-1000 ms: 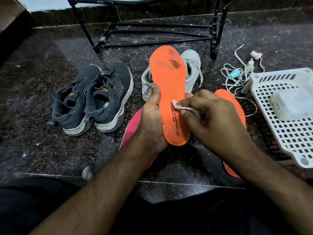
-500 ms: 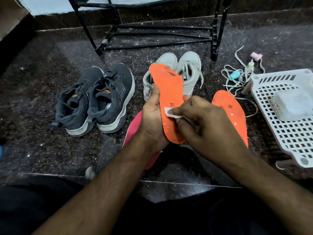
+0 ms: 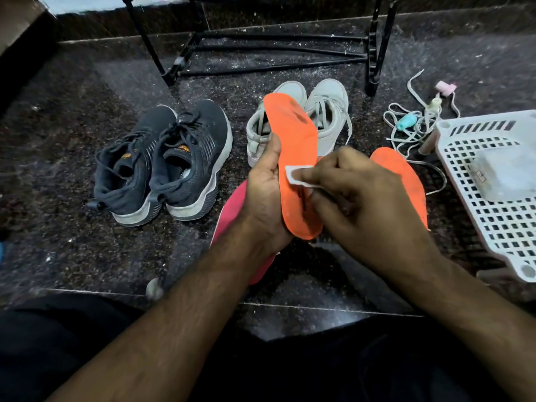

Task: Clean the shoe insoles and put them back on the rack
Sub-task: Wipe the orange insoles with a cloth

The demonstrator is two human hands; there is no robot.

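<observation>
My left hand (image 3: 265, 195) grips an orange insole (image 3: 293, 134) upright by its left edge and heel. My right hand (image 3: 359, 198) pinches a small white wipe (image 3: 295, 177) against the middle of that insole. A second orange insole (image 3: 403, 175) lies on the dark floor behind my right hand. Under my left wrist a pink insole (image 3: 232, 210) rests flat, mostly hidden. The black metal shoe rack (image 3: 275, 50) stands at the back.
A pair of dark grey sneakers (image 3: 165, 163) sits left of centre and a pair of pale grey shoes (image 3: 324, 111) stands behind the held insole. Loose laces and small pastel bits (image 3: 412, 126) lie at the right. A white perforated basket (image 3: 493, 184) holds a pale block.
The held insole has tilted so its toe leans left and it looks narrower. My right hand slid the wipe up and leftward across it.
</observation>
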